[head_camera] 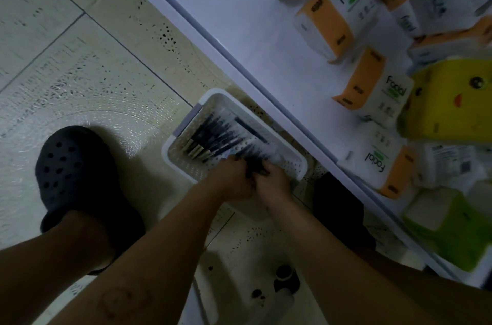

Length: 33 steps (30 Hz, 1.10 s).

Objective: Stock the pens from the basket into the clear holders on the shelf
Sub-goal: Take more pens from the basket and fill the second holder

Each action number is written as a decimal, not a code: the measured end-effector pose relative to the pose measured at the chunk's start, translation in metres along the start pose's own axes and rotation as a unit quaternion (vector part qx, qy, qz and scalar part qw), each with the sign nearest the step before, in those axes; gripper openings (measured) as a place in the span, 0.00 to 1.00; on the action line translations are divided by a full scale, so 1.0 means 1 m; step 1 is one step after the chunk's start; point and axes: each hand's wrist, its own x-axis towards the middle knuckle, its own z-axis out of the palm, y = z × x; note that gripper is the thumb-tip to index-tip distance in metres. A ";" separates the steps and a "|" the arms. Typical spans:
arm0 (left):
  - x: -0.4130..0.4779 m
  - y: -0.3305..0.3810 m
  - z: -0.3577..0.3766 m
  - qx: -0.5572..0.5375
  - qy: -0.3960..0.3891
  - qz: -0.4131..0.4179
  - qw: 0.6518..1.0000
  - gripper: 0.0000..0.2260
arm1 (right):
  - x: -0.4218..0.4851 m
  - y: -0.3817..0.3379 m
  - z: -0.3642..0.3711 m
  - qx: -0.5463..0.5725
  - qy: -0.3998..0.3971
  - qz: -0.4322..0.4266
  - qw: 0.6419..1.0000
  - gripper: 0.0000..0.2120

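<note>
Both the left grip (234,179) and right grip (274,181) close round a blurred bunch of pens (254,165) in the basket (166,150), fingertips hidden.

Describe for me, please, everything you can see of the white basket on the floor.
The basket is a shallow white rectangular tray, plastic by its look, with a thick rounded rim, perforated walls and a grey handle on one side. It sits flat on the tiled floor, beside the shelf. Dark pens lie in it, roughly parallel. The left hand and right hand reach into its near end and grip a bunch of pens.
</note>
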 end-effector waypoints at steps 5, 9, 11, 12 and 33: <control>-0.004 0.000 0.000 -0.042 0.043 -0.016 0.998 0.12 | -0.003 -0.002 -0.004 -0.010 -0.008 0.004 1.000 0.16; -0.015 0.007 -0.002 -0.118 0.095 -0.038 0.988 0.07 | -0.018 -0.008 -0.008 -0.023 0.041 -0.045 0.998 0.16; -0.022 0.011 -0.006 -0.127 0.089 -0.046 0.987 0.06 | -0.031 -0.011 -0.010 -0.025 0.071 -0.075 0.994 0.14; -0.026 0.013 -0.008 -0.128 0.078 -0.046 0.988 0.06 | -0.038 -0.012 -0.011 -0.028 0.080 -0.092 0.992 0.13; -0.183 0.095 -0.067 -0.172 0.136 0.125 0.968 0.32 | -0.184 0.004 -0.091 0.211 0.157 -0.212 0.941 0.28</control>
